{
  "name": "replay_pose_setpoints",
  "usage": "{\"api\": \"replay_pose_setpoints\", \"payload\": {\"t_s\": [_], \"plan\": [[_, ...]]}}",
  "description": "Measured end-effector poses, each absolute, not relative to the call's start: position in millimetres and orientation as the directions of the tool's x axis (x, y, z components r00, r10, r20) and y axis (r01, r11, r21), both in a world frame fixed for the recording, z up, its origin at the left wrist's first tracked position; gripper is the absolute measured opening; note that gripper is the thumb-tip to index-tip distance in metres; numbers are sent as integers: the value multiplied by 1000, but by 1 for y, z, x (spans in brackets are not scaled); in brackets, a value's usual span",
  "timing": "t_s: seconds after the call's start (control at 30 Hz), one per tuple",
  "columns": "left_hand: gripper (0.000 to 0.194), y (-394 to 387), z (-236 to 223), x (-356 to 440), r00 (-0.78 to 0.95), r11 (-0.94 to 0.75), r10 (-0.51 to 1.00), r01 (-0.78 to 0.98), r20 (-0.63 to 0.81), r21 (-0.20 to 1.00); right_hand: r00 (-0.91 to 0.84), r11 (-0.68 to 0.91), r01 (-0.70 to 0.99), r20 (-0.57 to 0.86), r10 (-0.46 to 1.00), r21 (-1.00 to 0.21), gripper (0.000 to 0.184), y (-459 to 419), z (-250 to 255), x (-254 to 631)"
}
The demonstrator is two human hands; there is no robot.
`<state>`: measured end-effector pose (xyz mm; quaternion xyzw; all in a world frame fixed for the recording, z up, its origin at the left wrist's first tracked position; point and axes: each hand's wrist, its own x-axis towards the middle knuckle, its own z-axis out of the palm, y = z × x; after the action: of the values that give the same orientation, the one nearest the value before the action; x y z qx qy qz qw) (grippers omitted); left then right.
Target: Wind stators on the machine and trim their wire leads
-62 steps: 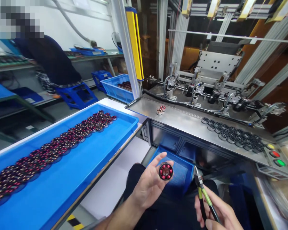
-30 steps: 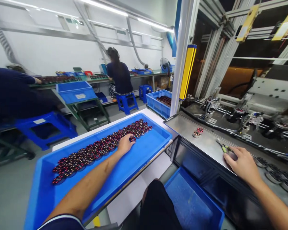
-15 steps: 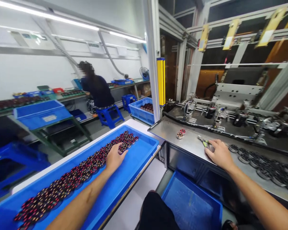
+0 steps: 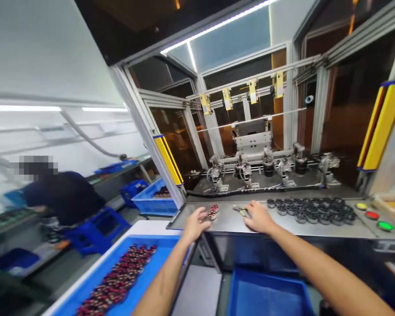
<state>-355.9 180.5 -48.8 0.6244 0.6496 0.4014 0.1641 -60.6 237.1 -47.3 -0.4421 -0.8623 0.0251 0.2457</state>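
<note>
My left hand [image 4: 195, 224] is over the left end of the metal bench [image 4: 225, 220]. Its fingers are bent but apart, close to the left side of two small copper-wound motor stators [image 4: 213, 212] with red parts. I cannot tell whether a fingertip touches the nearer one. On the same bench my right hand [image 4: 258, 218] has its fingers closed around the green-and-black handles of small pliers [image 4: 241, 211]; their metal tip points left, towards the stators. Right of that hand stand several rows of black ring-shaped parts [image 4: 311, 210].
A blue tray [image 4: 167, 244] with many stators lies at lower left. Behind the bench stands a framed machine with clamps [image 4: 246, 173] and yellow side bars [image 4: 168, 159]. Coloured buttons [image 4: 371, 215] sit at right. Another person [image 4: 64, 193] sits at far left. Below is a blue bin [image 4: 271, 294].
My left hand has moved from the stators in the blue tray to beside the two on the bench. The view has swung right. My right hand stays at the pliers.
</note>
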Motion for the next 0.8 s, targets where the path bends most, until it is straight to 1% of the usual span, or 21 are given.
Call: {"api": "replay_pose_setpoints", "payload": {"t_s": [0.1, 0.2, 0.33, 0.4, 0.47, 0.5, 0.53, 0.6, 0.67, 0.7, 0.8], "plan": [[31, 206, -55, -344, -179, -81, 962, 531, 204, 844, -563, 660, 716, 372, 738, -228, 31, 237, -48, -58], [32, 211, -58, -339, -225, -63, 958, 443, 179, 894, -584, 686, 680, 373, 721, -260, 31, 238, -50, -58], [33, 191, -50, -332, -314, -93, 921, 399, 231, 912, -559, 702, 604, 427, 710, -378, 29, 238, -43, -58], [43, 165, -43, -325, -355, -143, 890, 378, 286, 915, -531, 709, 541, 470, 705, -452, 31, 233, -35, -58], [56, 129, -36, -312, -378, -214, 857, 355, 349, 910, -500, 715, 453, 513, 698, -533, 34, 218, -25, -59], [57, 108, -34, -304, -383, -252, 841, 346, 381, 904, -490, 715, 396, 527, 695, -576, 35, 206, -20, -60], [53, 85, -32, -294, -383, -288, 827, 339, 412, 895, -489, 710, 331, 531, 692, -621, 34, 190, -16, -61], [38, 42, -29, -271, -382, -348, 799, 335, 464, 876, -520, 669, 188, 505, 688, -719, 30, 150, -11, -63], [32, 6, -27, -249, -350, -417, 774, 343, 527, 841, -582, 576, 54, 443, 682, -815, 30, 105, -7, -64], [32, -8, -25, -240, -306, -475, 747, 375, 590, 796, -607, 516, 0, 410, 681, -857, 33, 84, -6, -63], [48, -34, -21, -221, -170, -580, 671, 485, 722, 654, -652, 293, -119, 297, 697, -949, 36, 42, -1, -55]]}}
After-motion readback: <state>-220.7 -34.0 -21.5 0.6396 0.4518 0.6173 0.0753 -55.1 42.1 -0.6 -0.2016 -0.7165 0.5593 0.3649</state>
